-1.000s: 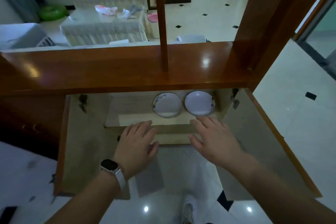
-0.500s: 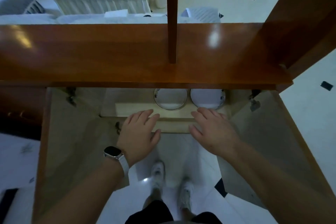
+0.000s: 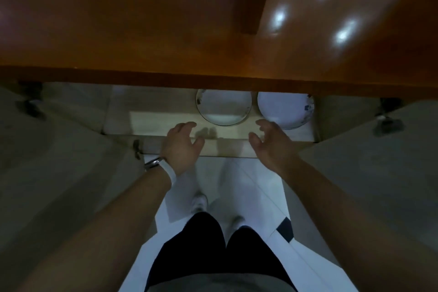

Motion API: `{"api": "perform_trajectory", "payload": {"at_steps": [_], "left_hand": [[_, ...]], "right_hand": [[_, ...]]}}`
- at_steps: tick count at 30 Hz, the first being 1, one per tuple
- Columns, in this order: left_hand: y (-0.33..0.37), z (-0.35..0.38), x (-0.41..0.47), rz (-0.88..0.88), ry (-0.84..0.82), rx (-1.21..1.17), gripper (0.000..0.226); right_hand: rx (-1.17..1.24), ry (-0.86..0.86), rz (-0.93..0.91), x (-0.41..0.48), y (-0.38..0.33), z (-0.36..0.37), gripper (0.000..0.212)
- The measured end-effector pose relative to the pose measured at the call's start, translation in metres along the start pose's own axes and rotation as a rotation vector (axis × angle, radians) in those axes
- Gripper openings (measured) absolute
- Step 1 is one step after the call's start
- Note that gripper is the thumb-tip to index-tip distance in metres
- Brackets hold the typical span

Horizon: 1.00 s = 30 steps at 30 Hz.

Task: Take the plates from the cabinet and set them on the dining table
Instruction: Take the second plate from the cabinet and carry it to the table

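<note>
Cabinet (image 3: 237, 135) shelf holds two plates (image 3: 224, 106); left hand (image 3: 182, 147), right hand (image 3: 272, 144) empty, fingers loose

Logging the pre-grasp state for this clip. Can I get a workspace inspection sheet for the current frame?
Surface: pale cabinet shelf under a glossy wooden top; left door and right door swung open.
Job's things: left plate and right plate side by side on the shelf, far parts hidden by the top.
Clutter: nothing seen.
Grippers: left hand and right hand at the shelf's front edge, fingers loosely curled, holding nothing.
Cables: nothing seen.
Surroundings: white tiled floor with a black inset; watch on the left wrist; dim image.
</note>
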State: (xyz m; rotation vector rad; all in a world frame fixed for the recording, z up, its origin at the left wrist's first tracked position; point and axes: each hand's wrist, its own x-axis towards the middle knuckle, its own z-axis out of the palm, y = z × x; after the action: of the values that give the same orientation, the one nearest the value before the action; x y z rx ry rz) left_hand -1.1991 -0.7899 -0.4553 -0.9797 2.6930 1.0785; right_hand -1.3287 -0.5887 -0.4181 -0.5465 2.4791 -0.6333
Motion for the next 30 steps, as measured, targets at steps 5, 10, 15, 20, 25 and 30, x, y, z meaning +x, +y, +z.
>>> {"api": "perform_trajectory", "payload": {"at_steps": [5, 10, 15, 20, 25, 30], "left_hand": [[-0.031, 0.041, 0.059, -0.269, -0.026, -0.406, 0.047], [-0.047, 0.064, 0.111, -0.346, -0.03, -0.621, 0.035], [-0.055, 0.067, 0.157, -0.248, -0.019, -0.645, 0.031], [-0.048, 0.067, 0.191, -0.117, -0.046, -0.543, 0.032], [-0.047, 0.067, 0.201, -0.097, -0.056, -0.42, 0.041], [-0.047, 0.064, 0.19, -0.118, -0.078, -0.461, 0.044]], "right_hand": [[0.254, 0.041, 0.141, 0.063, 0.023, 0.055, 0.046], [0.463, 0.073, 0.339, 0.115, 0.039, 0.09, 0.043], [0.718, 0.145, 0.294, 0.143, 0.043, 0.104, 0.021], [0.827, 0.152, 0.282, 0.17, 0.04, 0.106, 0.005], [0.861, 0.141, 0.307, 0.177, 0.044, 0.106, 0.013], [0.793, 0.138, 0.279, 0.165, 0.046, 0.102, 0.023]]}}
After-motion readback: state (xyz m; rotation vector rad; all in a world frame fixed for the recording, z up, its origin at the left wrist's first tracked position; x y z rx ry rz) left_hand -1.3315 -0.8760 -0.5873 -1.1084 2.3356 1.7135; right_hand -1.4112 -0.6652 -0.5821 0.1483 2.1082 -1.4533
